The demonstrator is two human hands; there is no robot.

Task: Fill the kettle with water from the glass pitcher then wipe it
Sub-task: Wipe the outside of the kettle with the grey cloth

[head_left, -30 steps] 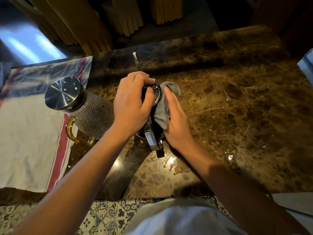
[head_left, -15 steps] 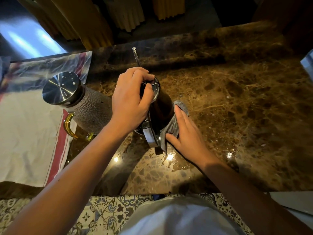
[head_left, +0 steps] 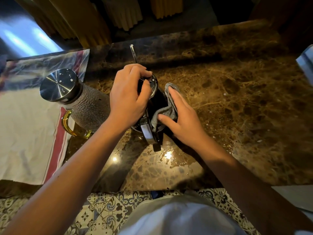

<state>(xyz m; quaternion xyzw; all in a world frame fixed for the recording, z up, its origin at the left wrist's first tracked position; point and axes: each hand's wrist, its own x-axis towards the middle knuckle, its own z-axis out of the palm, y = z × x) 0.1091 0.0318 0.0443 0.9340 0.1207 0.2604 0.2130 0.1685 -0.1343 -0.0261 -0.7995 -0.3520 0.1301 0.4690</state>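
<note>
Right hand (head_left: 180, 121) slid grey cloth (head_left: 169, 107) back up kettle (head_left: 158, 101) side, fingers flat, pressing. Left hand (head_left: 128, 97) clasps kettle top. Kettle on marble counter (head_left: 237, 99) beside capped glass pitcher (head_left: 88, 107). Filling apparently done, wiping underway.

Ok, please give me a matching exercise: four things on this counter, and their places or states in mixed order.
1 dark metal kettle
2 grey cloth
3 textured glass pitcher
4 white red-striped towel

A lies flat, far left
B pressed by the right hand
C top gripped by the left hand
D stands upright, steel lid on

Pairs: 1-C, 2-B, 3-D, 4-A
</note>
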